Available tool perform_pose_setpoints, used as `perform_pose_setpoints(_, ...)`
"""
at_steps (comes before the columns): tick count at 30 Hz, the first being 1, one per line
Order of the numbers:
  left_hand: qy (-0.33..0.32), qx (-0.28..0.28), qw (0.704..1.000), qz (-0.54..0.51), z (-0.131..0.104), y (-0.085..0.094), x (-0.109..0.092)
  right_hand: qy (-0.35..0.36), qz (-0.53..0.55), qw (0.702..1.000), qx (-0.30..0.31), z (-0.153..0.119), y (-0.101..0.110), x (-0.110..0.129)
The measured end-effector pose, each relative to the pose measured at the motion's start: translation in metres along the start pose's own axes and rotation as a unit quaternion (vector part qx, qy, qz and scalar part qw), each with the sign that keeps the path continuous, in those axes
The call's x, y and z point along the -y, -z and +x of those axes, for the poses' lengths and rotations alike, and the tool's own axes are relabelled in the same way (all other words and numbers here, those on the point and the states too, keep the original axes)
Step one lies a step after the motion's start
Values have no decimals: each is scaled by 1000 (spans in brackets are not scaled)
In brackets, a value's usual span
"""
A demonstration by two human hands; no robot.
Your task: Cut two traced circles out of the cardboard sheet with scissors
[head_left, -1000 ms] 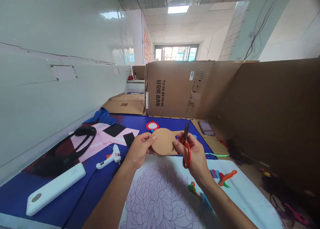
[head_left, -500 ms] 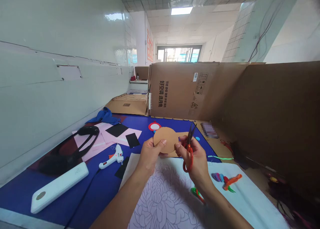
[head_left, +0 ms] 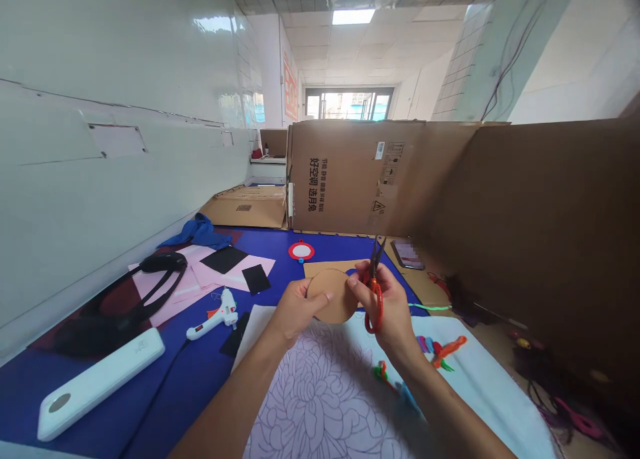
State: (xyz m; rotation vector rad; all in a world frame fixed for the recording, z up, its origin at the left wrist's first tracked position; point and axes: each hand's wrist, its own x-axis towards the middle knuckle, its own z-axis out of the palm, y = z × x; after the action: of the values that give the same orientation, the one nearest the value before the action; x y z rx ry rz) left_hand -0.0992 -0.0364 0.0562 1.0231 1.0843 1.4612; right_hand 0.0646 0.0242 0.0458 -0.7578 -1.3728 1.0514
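Observation:
A round tan cardboard disc [head_left: 334, 297] is held up above the drawing cloth. My left hand [head_left: 296, 312] pinches its left edge, thumb on the face. At the disc's right edge, my right hand [head_left: 389, 305] touches it with thumb and fingers and also holds scissors [head_left: 376, 299] with orange handles, blades pointing up and slightly apart. Behind the disc lies a flat cardboard sheet [head_left: 320, 268]. Beyond that, a red-rimmed white round piece [head_left: 301, 250] rests on the blue table [head_left: 270, 238]. Under my hands is the cloth with flower line art [head_left: 310, 392].
A white glue gun [head_left: 215, 317], a long white device [head_left: 103, 384], pink sheets [head_left: 200, 279] and black squares [head_left: 256, 279] are on the left. Coloured yarn pieces [head_left: 450, 351] lie right. A phone [head_left: 408, 253] sits near the tall cardboard wall [head_left: 350, 179].
The disc has dropped slightly and its face has turned a little. My right fingers have shifted on its upper right edge. The whole view has moved slightly to the right.

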Motion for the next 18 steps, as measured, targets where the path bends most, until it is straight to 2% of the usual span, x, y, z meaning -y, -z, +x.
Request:
perform_pose_setpoints(4, -24, -58, 998, -22, 1, 0, 0, -47, 65, 996, 38, -2, -3, 5)
perform_pose_setpoints(9, -54, -108, 987, -106, 1, -8, 1, -67, 104, 992, 38, -7, -9, 4)
perform_pose_setpoints(14, -62, -90, 981, -163, -4, -28, 14, -68, 134, 989, 14, -13, -12, 0)
perform_pose_setpoints(18, -62, -75, 980, -172, -6, -35, 26, -71, 155, 985, 2, -16, -15, -2)
